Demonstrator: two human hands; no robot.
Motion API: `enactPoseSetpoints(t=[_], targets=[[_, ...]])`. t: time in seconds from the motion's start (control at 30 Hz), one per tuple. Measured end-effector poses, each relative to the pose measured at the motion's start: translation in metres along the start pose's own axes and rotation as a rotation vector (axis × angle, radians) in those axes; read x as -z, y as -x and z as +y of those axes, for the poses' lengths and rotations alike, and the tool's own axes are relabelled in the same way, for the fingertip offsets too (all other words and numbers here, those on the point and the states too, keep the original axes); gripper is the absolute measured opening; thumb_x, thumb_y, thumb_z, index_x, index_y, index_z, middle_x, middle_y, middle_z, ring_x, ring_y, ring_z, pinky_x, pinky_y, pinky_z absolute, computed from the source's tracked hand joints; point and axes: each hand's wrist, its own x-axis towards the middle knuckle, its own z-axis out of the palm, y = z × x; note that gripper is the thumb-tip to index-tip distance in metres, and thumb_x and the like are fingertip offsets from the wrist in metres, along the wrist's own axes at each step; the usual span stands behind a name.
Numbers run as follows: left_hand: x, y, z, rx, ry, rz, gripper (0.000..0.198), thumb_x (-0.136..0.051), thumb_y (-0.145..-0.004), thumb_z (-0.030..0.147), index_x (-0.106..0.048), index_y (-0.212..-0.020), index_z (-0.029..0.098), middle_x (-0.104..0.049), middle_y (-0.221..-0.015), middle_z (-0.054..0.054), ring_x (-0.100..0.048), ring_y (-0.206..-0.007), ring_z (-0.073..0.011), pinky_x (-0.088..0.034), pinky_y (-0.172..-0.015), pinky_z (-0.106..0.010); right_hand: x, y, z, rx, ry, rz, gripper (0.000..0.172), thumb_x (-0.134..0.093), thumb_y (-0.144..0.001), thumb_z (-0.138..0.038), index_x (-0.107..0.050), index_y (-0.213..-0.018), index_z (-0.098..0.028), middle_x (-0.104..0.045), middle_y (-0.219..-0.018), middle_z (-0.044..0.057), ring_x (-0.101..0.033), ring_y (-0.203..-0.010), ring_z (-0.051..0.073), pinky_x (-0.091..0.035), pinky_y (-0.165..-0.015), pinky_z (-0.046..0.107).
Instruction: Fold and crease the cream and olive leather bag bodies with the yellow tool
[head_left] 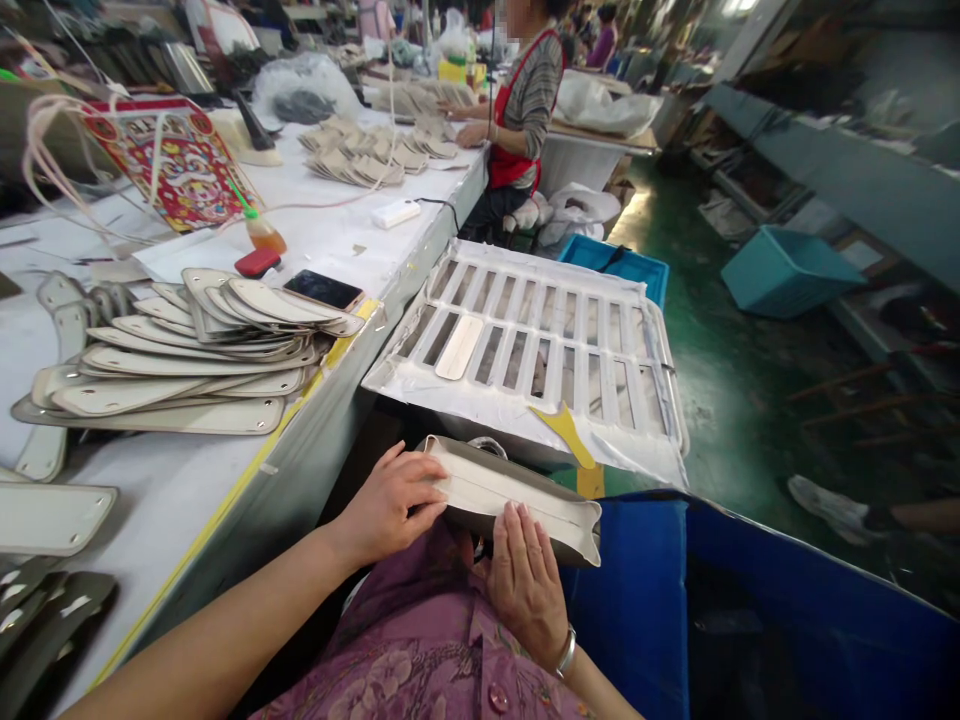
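Observation:
A boxy grey-brown bag piece [517, 495] with a long cream face rests across my lap, its corners slightly raised. At its left end, my left hand [394, 500] has its fingers bent over the edge, gripping it. My right hand [525, 585], with a bangle on the wrist, lies flat on the cream face near the middle, fingers straight and side by side. Part of a pale ring [487, 447] shows behind the piece's far edge. What lies under the piece is hidden.
Curved cream panels [187, 350] are piled on the table at left, beside a phone [324, 289] and a glue bottle [264, 236]. Ahead stands a white slatted rack [517, 390] with one cream strip [460, 348]. A blue bin [641, 600] is at right; a co-worker [525, 110] works beyond.

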Motion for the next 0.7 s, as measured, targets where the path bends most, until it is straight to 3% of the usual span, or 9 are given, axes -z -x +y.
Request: enactPoseSetpoints(t=[0.2,0.53,0.7], targets=[[-0.005,-0.004,0.008,0.014,-0.055,0.074,0.014,-0.053,-0.080,0.018,-0.063,-0.072,0.022,-0.062,-0.099,0.001,-0.050,-0.103,-0.0174,-0.022,-0.104,-0.044,-0.001,-0.007,-0.004,0.036,-0.004,-0.041,0.039,-0.045,-0.084,-0.016,-0.049,-0.119,0.000,-0.052,-0.123,0.022,-0.041,-0.121,0.035,-0.039,-0.097,0.046],[-0.005,0.000,-0.002,-0.038,-0.020,0.079,0.013,-0.053,-0.082,0.018,-0.064,-0.078,0.022,-0.061,-0.106,-0.001,-0.048,-0.107,-0.0190,-0.029,-0.102,-0.042,-0.008,-0.028,-0.016,0.089,-0.052,-0.055,0.042,-0.042,-0.079,-0.009,-0.050,-0.120,-0.001,-0.051,-0.125,0.020,-0.041,-0.121,0.032,-0.040,-0.097,0.043],[-0.001,0.008,-0.012,0.031,0.072,0.196,0.009,-0.056,-0.080,0.019,-0.064,-0.084,0.018,-0.051,-0.115,-0.008,-0.043,-0.112,-0.0227,-0.037,-0.097,-0.039,-0.011,-0.033,-0.019,0.099,-0.050,-0.063,0.043,-0.044,-0.078,-0.010,-0.050,-0.120,-0.001,-0.051,-0.125,0.020,-0.042,-0.121,0.033,-0.040,-0.097,0.043]])
